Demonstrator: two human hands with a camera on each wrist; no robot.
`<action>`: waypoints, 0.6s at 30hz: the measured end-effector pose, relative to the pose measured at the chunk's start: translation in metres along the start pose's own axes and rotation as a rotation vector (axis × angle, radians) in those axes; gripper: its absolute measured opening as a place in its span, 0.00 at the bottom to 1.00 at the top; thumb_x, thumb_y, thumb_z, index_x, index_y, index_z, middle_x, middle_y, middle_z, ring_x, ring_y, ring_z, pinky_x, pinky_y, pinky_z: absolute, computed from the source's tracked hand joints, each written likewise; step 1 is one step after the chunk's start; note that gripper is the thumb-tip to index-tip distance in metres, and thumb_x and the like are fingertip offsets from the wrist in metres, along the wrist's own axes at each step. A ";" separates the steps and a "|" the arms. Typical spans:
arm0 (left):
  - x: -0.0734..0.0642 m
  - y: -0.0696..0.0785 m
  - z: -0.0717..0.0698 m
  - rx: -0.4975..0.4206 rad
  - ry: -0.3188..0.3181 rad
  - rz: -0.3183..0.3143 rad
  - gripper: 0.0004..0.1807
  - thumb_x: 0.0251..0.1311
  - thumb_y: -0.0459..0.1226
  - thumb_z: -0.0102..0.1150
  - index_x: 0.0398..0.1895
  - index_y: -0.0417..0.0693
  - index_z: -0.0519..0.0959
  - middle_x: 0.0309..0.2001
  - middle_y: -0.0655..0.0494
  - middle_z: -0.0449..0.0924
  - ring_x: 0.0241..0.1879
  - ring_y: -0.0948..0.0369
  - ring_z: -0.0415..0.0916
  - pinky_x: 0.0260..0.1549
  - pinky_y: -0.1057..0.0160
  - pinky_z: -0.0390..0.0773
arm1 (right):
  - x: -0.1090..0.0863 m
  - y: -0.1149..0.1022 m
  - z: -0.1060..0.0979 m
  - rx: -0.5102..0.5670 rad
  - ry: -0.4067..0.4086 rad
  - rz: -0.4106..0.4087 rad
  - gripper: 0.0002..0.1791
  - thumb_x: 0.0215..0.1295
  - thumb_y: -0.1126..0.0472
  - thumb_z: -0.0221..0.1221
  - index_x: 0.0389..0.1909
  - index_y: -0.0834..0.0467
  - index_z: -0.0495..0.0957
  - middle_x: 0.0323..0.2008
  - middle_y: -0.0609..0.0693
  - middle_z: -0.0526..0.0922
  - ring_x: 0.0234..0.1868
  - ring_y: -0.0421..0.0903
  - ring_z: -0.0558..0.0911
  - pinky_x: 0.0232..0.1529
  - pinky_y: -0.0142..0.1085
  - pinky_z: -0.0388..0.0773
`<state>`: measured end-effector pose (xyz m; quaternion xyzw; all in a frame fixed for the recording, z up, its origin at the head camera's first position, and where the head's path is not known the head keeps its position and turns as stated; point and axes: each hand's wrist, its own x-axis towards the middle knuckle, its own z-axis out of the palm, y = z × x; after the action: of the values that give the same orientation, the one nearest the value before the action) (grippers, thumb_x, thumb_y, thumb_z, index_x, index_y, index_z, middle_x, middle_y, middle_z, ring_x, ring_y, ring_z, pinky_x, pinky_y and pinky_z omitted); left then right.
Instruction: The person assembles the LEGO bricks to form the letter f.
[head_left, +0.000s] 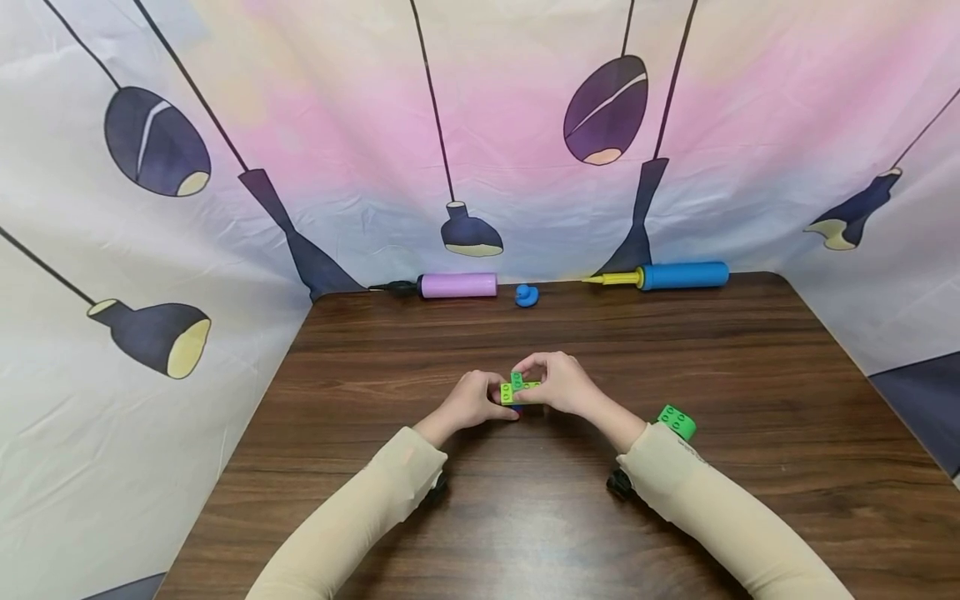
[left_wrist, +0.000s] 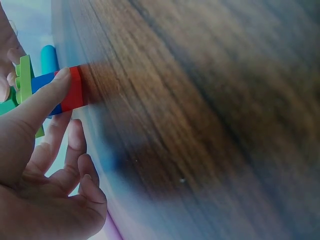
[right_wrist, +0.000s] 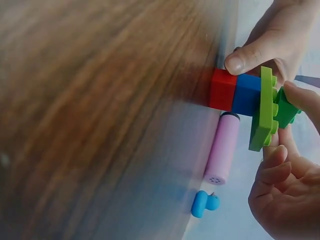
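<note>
A small stack stands on the table: a red brick (right_wrist: pixel 221 91) at the bottom, a blue brick (right_wrist: pixel 247 95) above it, and a lime-green studded plate (right_wrist: pixel 265 110) across the top. My left hand (head_left: pixel 471 400) pinches the red and blue bricks from the side. Between thumb and fingers, my right hand (head_left: pixel 566 385) holds a darker green brick (right_wrist: pixel 286 109) at the plate's studs. In the right wrist view this brick looks slightly tilted; whether it is pressed on I cannot tell. Fingers cover part of the plate in the head view.
Another green brick (head_left: pixel 677 422) lies beside my right forearm on the wooden table (head_left: pixel 540 517). Along the back edge lie a purple pump (head_left: pixel 459 285), a small blue duck-like toy (head_left: pixel 527 295) and a blue pump with a yellow end (head_left: pixel 686 275). A printed cloth (head_left: pixel 360 150) hangs behind.
</note>
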<state>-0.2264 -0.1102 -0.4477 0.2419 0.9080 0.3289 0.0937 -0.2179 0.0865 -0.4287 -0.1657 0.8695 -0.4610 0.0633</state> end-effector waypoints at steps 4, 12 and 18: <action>0.001 0.000 0.000 -0.002 0.001 0.002 0.14 0.45 0.38 0.77 0.28 0.45 0.79 0.21 0.59 0.72 0.22 0.66 0.65 0.24 0.68 0.66 | 0.002 0.000 0.000 -0.012 -0.009 0.008 0.15 0.49 0.57 0.74 0.39 0.52 0.83 0.34 0.44 0.81 0.23 0.44 0.70 0.24 0.37 0.69; 0.001 -0.001 0.000 -0.001 0.006 0.021 0.14 0.44 0.38 0.78 0.27 0.45 0.79 0.20 0.61 0.71 0.22 0.67 0.65 0.23 0.68 0.66 | 0.003 -0.001 0.000 -0.029 -0.014 0.013 0.16 0.47 0.56 0.75 0.38 0.51 0.83 0.33 0.44 0.80 0.26 0.44 0.72 0.26 0.37 0.71; -0.001 0.001 -0.001 0.006 0.008 0.028 0.14 0.44 0.38 0.77 0.25 0.45 0.77 0.19 0.60 0.70 0.21 0.66 0.63 0.23 0.68 0.65 | 0.002 -0.001 0.000 -0.031 -0.016 0.032 0.16 0.47 0.55 0.75 0.38 0.50 0.83 0.32 0.47 0.80 0.26 0.45 0.72 0.26 0.38 0.70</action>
<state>-0.2254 -0.1107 -0.4468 0.2534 0.9060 0.3284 0.0847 -0.2197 0.0853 -0.4280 -0.1566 0.8784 -0.4452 0.0752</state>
